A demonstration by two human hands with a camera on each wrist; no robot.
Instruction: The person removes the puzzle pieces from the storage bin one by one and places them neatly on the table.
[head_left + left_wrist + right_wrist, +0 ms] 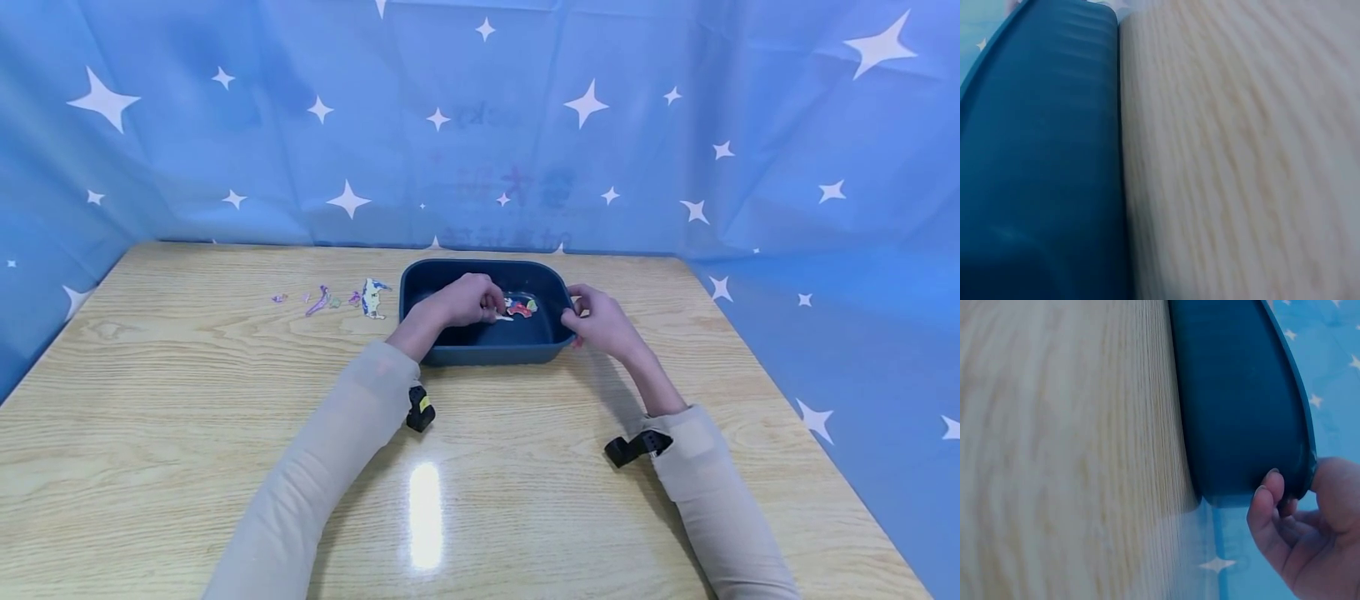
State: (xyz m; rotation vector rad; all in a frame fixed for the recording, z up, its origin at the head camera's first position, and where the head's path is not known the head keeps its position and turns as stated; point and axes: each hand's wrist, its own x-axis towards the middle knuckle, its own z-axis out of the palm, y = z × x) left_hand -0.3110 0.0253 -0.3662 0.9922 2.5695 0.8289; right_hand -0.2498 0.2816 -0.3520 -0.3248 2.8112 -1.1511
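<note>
A dark blue rectangular bin [483,356] stands on the wooden table near its back edge. My left hand [465,300] reaches over the near rim into it, fingers curled down. At its fingertips it pinches a small, flat whitish piece [505,317]. Just right of that, on the bin's floor, lies a small group of colourful flat cutouts, with a red one [519,309] and a green one [532,306] showing. My right hand [600,321] grips the bin's right end, thumb at the rim and fingers curled against the outer wall, as the right wrist view also shows.
Left of the bin, several flat pieces lie in a row on the table [225,417]: a blue-and-white one [372,298], a purple strip [318,301] and smaller scraps. A blue curtain [495,125] with white stars hangs behind.
</note>
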